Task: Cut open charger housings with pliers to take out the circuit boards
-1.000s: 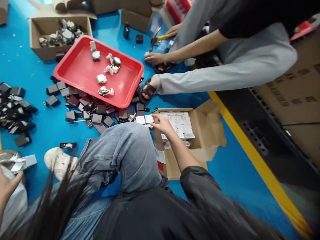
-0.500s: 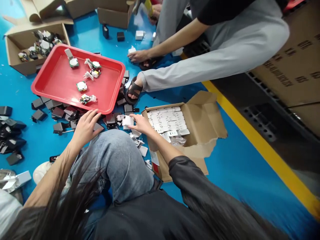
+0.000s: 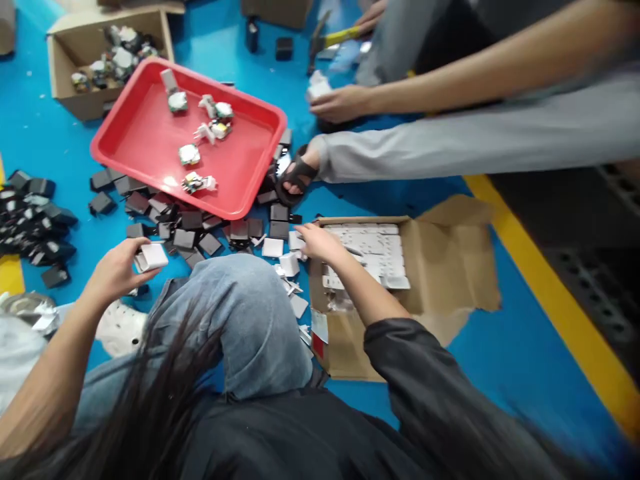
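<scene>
Off to the left, my left hand (image 3: 117, 270) grips a white charger housing (image 3: 154, 255), held above the floor beside my knee. My right hand (image 3: 323, 243) is at the near left edge of the small-parts box, its fingers closed around another white charger housing (image 3: 296, 240) that they partly cover. Loose white housings (image 3: 273, 248) and flat white pieces (image 3: 299, 306) lie by my knee. Several dark grey charger casings (image 3: 185, 239) are spread below the red tray (image 3: 240, 207), which carries several small circuit boards with white parts.
An open cardboard box (image 3: 445, 260) with rows of white parts lies right of my knee. Another carton (image 3: 80, 100) at the upper left contains circuit boards. A co-worker's hand (image 3: 340, 103) holds a white piece near a hammer (image 3: 340, 36). More black casings (image 3: 37, 217) lie at far left.
My left hand has moved left and down from the tray's edge and now has a white housing in it. My right hand has shifted towards the box. The whole view has swung a little.
</scene>
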Motion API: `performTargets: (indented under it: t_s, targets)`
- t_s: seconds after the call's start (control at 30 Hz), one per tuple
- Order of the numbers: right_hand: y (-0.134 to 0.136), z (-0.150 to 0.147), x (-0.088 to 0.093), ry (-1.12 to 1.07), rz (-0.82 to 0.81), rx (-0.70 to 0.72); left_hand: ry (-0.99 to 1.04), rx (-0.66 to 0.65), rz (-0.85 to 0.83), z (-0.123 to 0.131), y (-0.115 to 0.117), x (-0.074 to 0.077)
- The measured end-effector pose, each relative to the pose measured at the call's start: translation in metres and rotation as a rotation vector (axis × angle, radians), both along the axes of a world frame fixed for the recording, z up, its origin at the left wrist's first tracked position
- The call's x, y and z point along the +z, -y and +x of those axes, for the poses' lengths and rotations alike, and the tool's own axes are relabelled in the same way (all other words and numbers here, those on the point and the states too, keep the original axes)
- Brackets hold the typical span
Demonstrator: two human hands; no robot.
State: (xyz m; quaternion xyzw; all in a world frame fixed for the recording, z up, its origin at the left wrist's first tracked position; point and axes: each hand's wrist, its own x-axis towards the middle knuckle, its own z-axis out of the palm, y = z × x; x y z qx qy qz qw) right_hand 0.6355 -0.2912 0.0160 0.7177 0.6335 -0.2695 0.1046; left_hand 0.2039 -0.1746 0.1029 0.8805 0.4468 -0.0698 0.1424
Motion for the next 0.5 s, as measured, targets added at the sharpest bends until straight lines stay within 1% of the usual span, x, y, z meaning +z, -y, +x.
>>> performTargets:
  t_s: [0.1,0.17,0.2,0.23,0.3,0.4,0.5]
  targets:
    - [0.015,-0.008,-0.014,0.161,-0.055,0.016,-0.327,0.117,-0.04,-0.093,0.02,-0.006]
    - [0.017,-0.017,-0.02,0.263,-0.055,0.034,-0.434,0.229,-0.062,-0.139,0.035,-0.009]
    - [0.017,-0.021,-0.022,0.293,-0.056,0.042,-0.457,0.281,-0.064,-0.155,0.041,-0.009]
    - [0.015,-0.025,-0.024,0.305,-0.059,0.051,-0.466,0.324,-0.058,-0.167,0.045,-0.01]
    - [0.011,-0.029,-0.025,0.309,-0.075,0.066,-0.474,0.371,-0.047,-0.182,0.048,-0.012]
    - [0.006,-0.029,-0.022,0.282,-0.124,0.062,-0.463,0.389,-0.024,-0.194,0.044,-0.016]
    - [0.013,-0.022,-0.013,0.263,-0.149,0.043,-0.465,0.387,0.005,-0.212,0.044,-0.02]
